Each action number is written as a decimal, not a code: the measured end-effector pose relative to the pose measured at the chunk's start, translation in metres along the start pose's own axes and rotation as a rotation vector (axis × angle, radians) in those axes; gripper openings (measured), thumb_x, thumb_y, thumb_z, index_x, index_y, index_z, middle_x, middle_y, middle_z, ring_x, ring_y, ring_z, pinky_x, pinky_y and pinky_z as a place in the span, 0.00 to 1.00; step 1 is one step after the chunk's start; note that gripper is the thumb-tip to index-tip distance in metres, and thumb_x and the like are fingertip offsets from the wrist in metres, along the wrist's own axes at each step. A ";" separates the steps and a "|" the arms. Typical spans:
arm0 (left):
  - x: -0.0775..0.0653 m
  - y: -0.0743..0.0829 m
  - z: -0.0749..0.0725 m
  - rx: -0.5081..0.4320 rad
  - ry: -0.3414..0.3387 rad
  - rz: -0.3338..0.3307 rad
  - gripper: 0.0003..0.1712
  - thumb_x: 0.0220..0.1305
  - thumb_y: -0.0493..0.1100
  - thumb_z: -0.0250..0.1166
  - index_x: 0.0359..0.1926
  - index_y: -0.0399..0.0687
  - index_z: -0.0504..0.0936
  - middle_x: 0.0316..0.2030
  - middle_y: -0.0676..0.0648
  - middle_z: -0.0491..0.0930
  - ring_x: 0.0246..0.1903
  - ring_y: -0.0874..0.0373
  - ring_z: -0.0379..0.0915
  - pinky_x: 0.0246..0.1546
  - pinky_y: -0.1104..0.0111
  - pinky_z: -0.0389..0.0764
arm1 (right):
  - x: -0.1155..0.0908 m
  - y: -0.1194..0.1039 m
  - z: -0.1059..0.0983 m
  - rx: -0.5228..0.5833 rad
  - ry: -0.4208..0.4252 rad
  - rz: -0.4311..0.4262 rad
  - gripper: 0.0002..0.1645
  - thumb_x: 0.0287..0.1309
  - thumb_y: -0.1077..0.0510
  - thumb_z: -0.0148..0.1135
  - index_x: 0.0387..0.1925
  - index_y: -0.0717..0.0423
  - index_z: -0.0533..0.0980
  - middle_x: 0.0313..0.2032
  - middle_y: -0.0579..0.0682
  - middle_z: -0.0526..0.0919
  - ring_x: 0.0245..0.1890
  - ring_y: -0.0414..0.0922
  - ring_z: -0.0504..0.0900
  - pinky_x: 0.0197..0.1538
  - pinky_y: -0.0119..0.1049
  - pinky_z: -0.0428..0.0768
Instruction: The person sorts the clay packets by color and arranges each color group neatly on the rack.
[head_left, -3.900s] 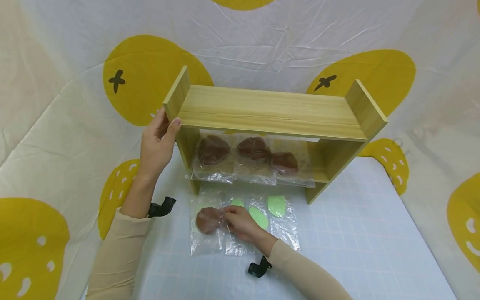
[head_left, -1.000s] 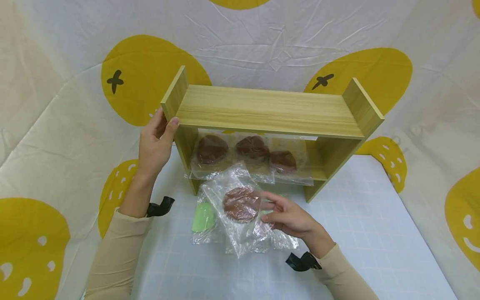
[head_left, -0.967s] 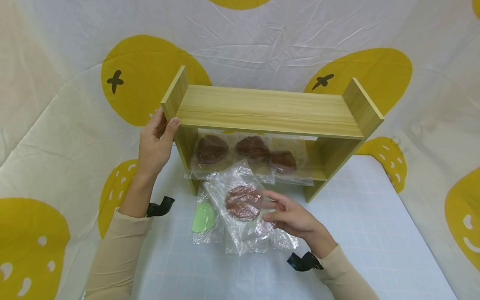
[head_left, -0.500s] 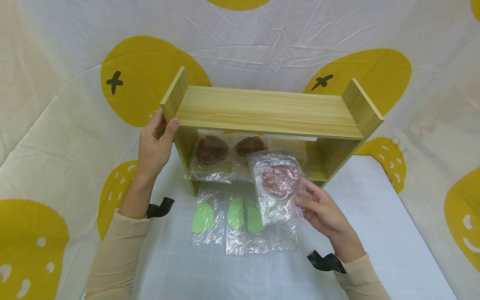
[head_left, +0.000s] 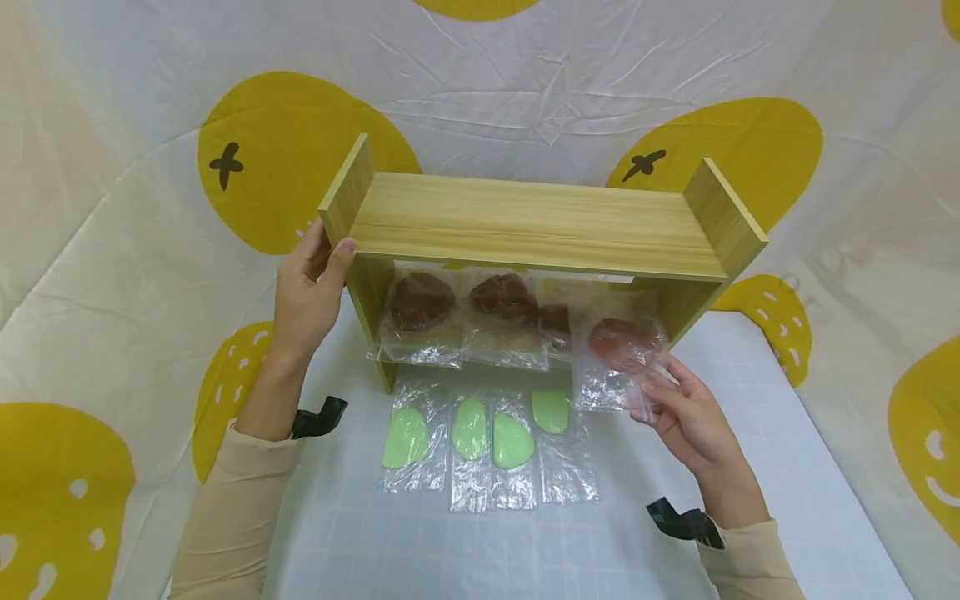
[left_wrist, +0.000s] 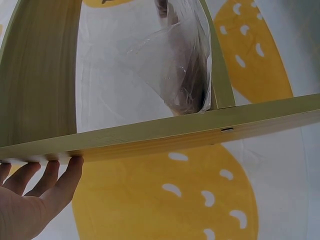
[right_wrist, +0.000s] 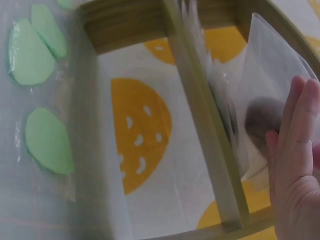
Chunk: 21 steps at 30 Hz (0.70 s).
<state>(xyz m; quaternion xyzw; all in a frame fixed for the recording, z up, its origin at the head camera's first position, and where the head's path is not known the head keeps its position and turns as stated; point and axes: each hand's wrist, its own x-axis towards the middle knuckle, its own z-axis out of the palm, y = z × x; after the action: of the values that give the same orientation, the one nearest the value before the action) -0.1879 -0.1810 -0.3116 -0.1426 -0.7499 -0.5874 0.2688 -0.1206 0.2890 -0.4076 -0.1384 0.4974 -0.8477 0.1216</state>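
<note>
My left hand (head_left: 307, 292) grips the left side panel of a small wooden shelf (head_left: 532, 221), thumb at the front edge; its fingertips (left_wrist: 76, 162) lie against the panel in the left wrist view. Between thumb and fingers, my right hand (head_left: 697, 425) pinches the lower right corner of a clear plastic bag (head_left: 600, 387) holding a reddish-brown round flat piece (head_left: 624, 343). This bag is in front of the right end of the middle board and overlaps the bag beside it. Three similar bags with brown pieces (head_left: 422, 302) lie along that board, their lower edges hanging over its front.
On the pale checked tablecloth (head_left: 450, 558), before the shelf, several clear bags with light green flat pieces (head_left: 513, 442) lie in a row. A white cloth with yellow printed shapes (head_left: 307, 158) hangs behind. Black wrist mounts (head_left: 321, 417) sit on both forearms.
My right hand has picked up the brown-piece bag from atop the green bags and carried it right and up to the middle board's right end. My left hand has stayed on the panel.
</note>
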 end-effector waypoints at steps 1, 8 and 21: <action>0.000 0.000 0.000 0.000 0.000 0.001 0.27 0.74 0.41 0.60 0.71 0.53 0.72 0.61 0.45 0.77 0.59 0.53 0.74 0.59 0.59 0.75 | -0.001 0.000 -0.001 -0.003 0.021 0.001 0.31 0.74 0.74 0.37 0.73 0.56 0.58 0.57 0.55 0.80 0.47 0.48 0.85 0.47 0.40 0.84; 0.000 0.000 0.000 0.000 0.000 0.010 0.26 0.74 0.41 0.60 0.71 0.53 0.71 0.61 0.44 0.77 0.59 0.53 0.74 0.59 0.60 0.76 | -0.003 0.009 -0.006 -0.078 0.256 0.023 0.23 0.73 0.70 0.49 0.65 0.57 0.68 0.50 0.53 0.84 0.45 0.44 0.86 0.50 0.35 0.81; 0.000 -0.001 0.000 -0.007 0.005 0.011 0.27 0.74 0.41 0.60 0.71 0.53 0.72 0.61 0.44 0.78 0.59 0.53 0.74 0.59 0.61 0.75 | -0.012 0.031 -0.005 0.111 0.281 0.157 0.18 0.77 0.64 0.46 0.64 0.58 0.67 0.59 0.52 0.74 0.54 0.48 0.81 0.56 0.38 0.78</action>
<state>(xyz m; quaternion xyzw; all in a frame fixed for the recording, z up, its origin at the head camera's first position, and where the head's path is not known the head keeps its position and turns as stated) -0.1885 -0.1809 -0.3129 -0.1463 -0.7464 -0.5889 0.2734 -0.1090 0.2828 -0.4389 0.0276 0.4711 -0.8728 0.1243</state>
